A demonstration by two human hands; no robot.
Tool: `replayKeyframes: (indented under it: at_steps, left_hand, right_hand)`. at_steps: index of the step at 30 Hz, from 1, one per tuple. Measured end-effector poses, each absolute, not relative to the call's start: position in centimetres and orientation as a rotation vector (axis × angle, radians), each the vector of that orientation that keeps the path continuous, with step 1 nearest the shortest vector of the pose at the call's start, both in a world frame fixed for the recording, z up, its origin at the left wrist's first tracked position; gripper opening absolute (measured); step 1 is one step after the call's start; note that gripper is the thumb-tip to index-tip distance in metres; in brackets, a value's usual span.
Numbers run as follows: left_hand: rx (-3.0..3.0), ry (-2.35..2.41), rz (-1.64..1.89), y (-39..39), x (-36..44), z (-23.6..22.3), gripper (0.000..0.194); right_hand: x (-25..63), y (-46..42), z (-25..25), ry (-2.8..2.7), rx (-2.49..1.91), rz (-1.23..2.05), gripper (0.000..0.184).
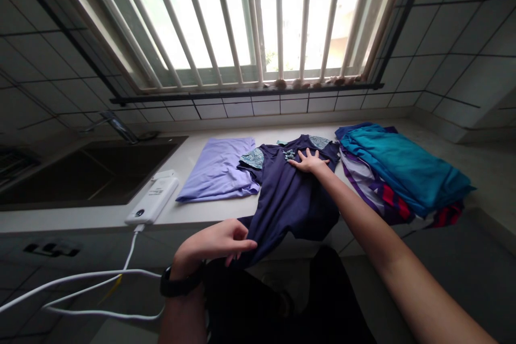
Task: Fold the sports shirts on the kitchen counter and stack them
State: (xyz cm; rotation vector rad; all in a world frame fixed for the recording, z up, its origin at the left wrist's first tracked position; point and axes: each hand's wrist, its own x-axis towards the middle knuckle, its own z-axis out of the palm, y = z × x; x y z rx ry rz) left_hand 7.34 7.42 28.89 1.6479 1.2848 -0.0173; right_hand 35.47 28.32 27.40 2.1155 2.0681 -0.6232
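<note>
smoothing out a navy garment looks like the step in hand, judging from the head view, the only one. the garment lies under the fingers of the right hand, which are spread wide and flat over its upper part, gripping nothing, just beside a small teal trim. from those fingers its cloth runs toward the person and droops over the front edge of the bench. the left hand is at that drooping part, its fingers bent inward by the cloth's left edge; whether they pinch it or only touch it, i cannot tell.

beyond the left fingers a lavender cloth lies flat, next to the garment. right of the right fingers sits a pile of clothes with a teal cloth on top. left of the left fingers and farther back is a white device, near the sink.

as i judge it, the next move calls for the right fingers to press the top steady while the left ones get a sure hold and draw the drooping edge straight.
</note>
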Motion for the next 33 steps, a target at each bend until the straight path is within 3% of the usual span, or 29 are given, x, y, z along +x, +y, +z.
replayKeyframes:
  at_steps: [4,9,13,16,19,25,30,33]
  left_hand:
    - [1.667,1.339,0.051,7.5,6.8,29.5,0.06]
    - [1.574,1.119,0.446,7.5,8.3,30.1,0.048]
    - [1.223,1.151,0.859,7.9,10.1,29.3,0.049]
    - [1.173,1.227,0.954,9.0,10.9,28.6,0.05]
    - [1.354,1.404,0.883,9.6,10.3,28.3,0.044]
    - [1.644,1.657,0.401,10.2,8.0,29.0,0.042]
    - [1.868,2.004,0.41,16.9,10.5,30.5,0.021]
    - [2.002,2.282,0.358,22.1,12.5,30.7,0.03]
  right_hand:
    - [35.4,27.9,27.1,2.115,2.142,-0.547,0.086]
    - [35.9,28.2,26.8,2.156,2.116,-0.529,0.087]
    - [37.1,29.4,26.6,2.22,2.05,-0.538,0.086]
    - [37.7,29.8,26.7,2.306,2.001,-0.533,0.08]
    - [37.8,28.7,27.0,2.34,2.032,-0.486,0.073]
    - [37.4,25.5,27.2,2.194,2.047,-0.454,0.07]
    - [38.2,27.5,28.0,2.332,1.947,-0.3,0.056]
    - [39.0,29.3,27.8,2.402,2.061,-0.228,0.05]
